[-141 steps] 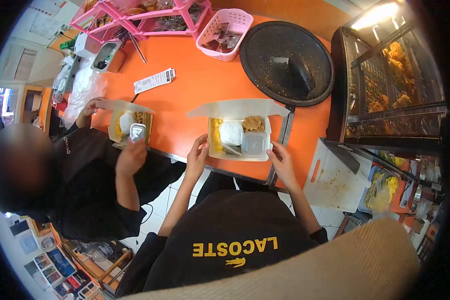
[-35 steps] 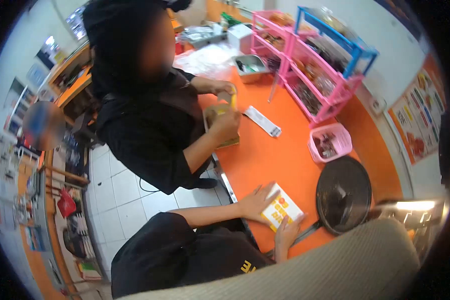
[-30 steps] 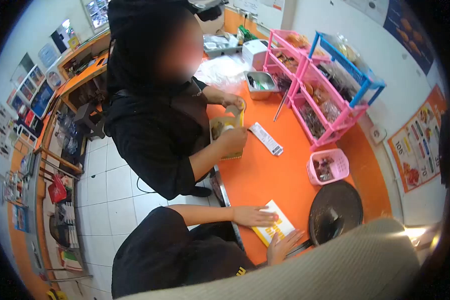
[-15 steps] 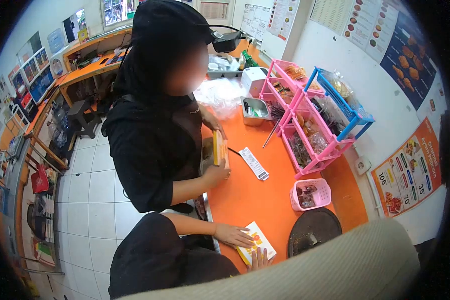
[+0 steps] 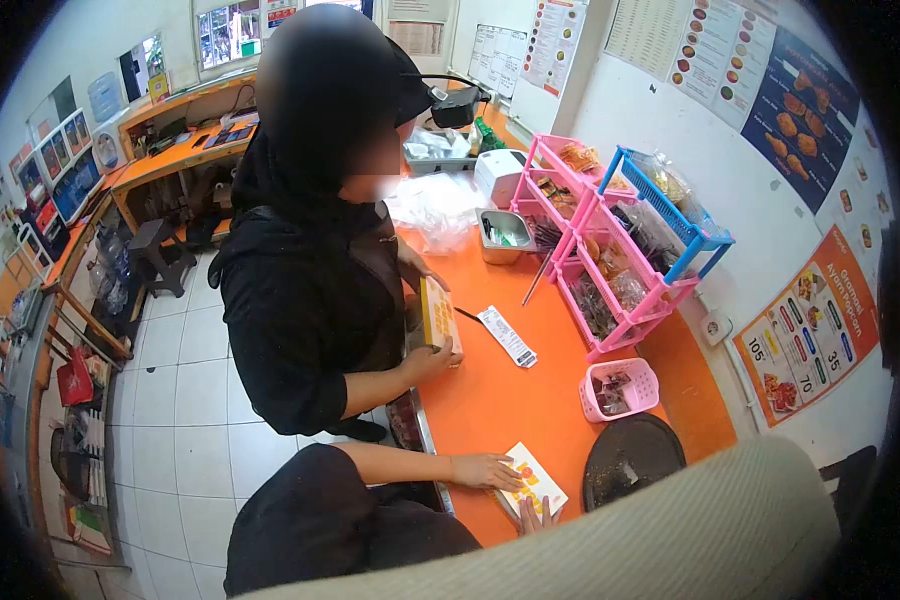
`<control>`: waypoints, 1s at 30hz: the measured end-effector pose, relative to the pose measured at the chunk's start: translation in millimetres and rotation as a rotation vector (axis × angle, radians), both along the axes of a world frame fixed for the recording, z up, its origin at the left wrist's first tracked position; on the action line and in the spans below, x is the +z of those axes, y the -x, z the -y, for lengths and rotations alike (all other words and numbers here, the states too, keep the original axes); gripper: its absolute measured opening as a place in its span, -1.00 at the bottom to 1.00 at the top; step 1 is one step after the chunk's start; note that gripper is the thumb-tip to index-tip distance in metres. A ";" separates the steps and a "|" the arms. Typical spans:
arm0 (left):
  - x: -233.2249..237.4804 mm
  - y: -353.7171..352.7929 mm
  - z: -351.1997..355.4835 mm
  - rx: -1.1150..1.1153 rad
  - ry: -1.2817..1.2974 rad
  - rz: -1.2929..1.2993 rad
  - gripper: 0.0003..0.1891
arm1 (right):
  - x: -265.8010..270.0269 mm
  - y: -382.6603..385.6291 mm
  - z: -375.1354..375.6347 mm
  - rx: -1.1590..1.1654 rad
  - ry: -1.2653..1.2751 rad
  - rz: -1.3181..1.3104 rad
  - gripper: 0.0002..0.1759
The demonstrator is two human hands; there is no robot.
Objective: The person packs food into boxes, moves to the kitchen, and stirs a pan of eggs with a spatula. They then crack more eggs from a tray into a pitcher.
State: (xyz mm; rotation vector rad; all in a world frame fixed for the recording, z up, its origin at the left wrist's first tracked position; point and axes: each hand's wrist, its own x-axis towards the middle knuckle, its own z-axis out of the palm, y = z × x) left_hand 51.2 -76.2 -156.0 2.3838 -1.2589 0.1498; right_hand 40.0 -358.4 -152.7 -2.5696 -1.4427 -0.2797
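The white cardboard meal box with yellow and red print [image 5: 533, 482] lay closed on the orange counter [image 5: 500, 400], at its near edge just beside the round black stone mortar [image 5: 630, 462]. The left hand [image 5: 484, 470] rested open and flat on the box lid, palm down. Of the right hand [image 5: 534, 517] only the fingertips showed, set against the box's near edge, so I could not tell whether it gripped or merely braced.

By my reading, the step in hand was pressing the lid shut. A next move would call for a firm hold with both hands on opposite edges, so that the lid did not spring open.

Farther along the counter, a co-worker in black [image 5: 300, 320] held 1 yellow box [image 5: 437, 315] on edge, near a printed paper receipt [image 5: 507, 336].
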 end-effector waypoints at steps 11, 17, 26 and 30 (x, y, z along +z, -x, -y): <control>9.2 -1.1 -19.0 -0.155 0.067 0.014 -0.45 | 7.2 -4.4 5.8 -0.005 0.003 -0.078 -0.44; -9.9 -2.3 -12.0 -0.096 0.030 0.148 -0.53 | 39.8 -2.4 -3.7 -0.004 -0.074 -0.196 -0.42; 36.4 82.1 -43.4 0.523 0.512 -0.261 -0.50 | 63.3 -45.0 -109.6 -0.256 -0.109 -0.145 -0.20; 31.5 165.9 -62.2 1.000 0.741 -0.407 -0.69 | 61.7 -55.5 -175.6 -0.447 -0.205 -0.153 -0.23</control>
